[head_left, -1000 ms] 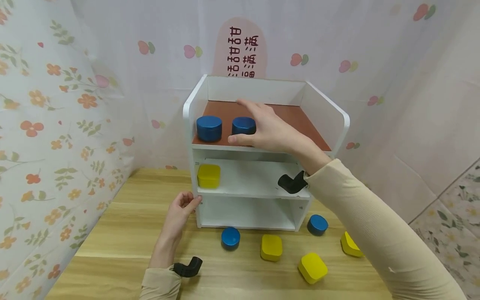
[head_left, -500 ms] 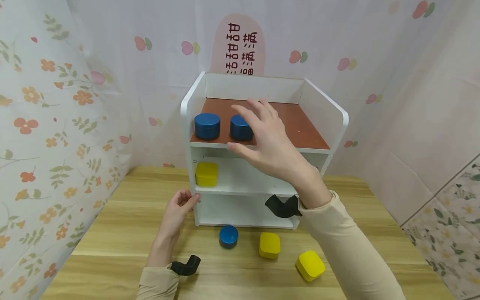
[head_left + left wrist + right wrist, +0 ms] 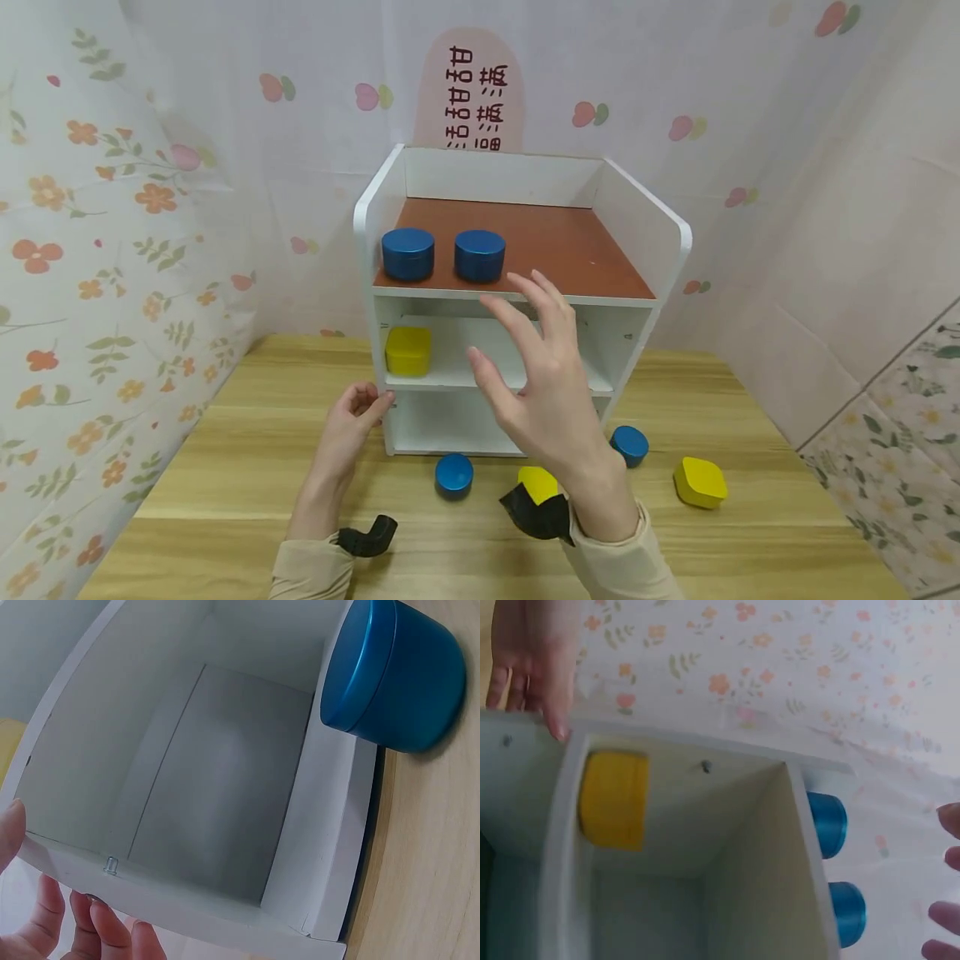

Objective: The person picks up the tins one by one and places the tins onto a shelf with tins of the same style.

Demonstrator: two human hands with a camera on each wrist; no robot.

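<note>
My left hand grips the left side panel of a small white shelf unit. Its thumb lies on the panel's front edge and the fingers curl behind, as the left wrist view shows. In front of the middle shelf my right hand hangs in the air, fingers spread and holding nothing. Two round blue tins stand side by side at the left of the brown top. A yellow square tin sits at the left end of the middle shelf; the right wrist view also shows this yellow tin.
On the wooden table before the unit stand a blue tin and a yellow tin, the latter partly hidden by a black wrist mount. Farther right are another blue tin and yellow tin. Patterned curtains hang behind.
My right hand has left the second blue tin on the top and drawn back, down and toward me, its fingers spread. The left hand keeps its grip on the side panel.
</note>
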